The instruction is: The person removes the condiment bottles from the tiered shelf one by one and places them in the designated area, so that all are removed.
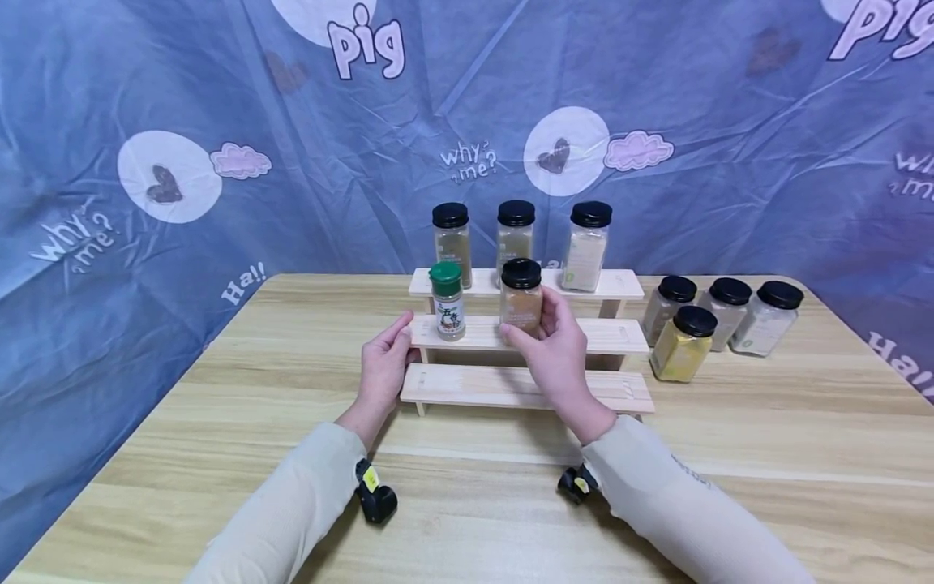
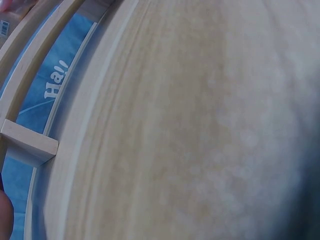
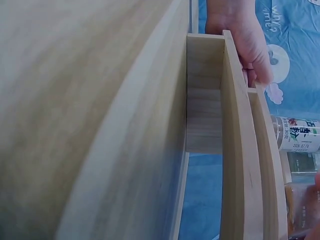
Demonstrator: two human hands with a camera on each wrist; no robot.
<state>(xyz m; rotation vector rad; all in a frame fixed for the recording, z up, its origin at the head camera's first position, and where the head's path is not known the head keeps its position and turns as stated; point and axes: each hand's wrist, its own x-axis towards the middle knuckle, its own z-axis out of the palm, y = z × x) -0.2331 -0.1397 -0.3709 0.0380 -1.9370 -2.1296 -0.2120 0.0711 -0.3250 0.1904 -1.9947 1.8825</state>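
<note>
Your right hand pinches the orange-brown jar, thumb on its near side and fingers at its right, opened only as wide as the jar. You have that jar at the middle shelf of the wooden rack, right of the green-capped bottle; whether its base touches the wood, you cannot tell. Your left hand grips the left end of that shelf, its fingers bent in close around the wood.

On the far shelf stand 2 brown jars and, to their right, 1 white jar. On the table, right of the rack, you have 1 yellow jar near you and 3 more black-lidded jars just beyond it.
</note>
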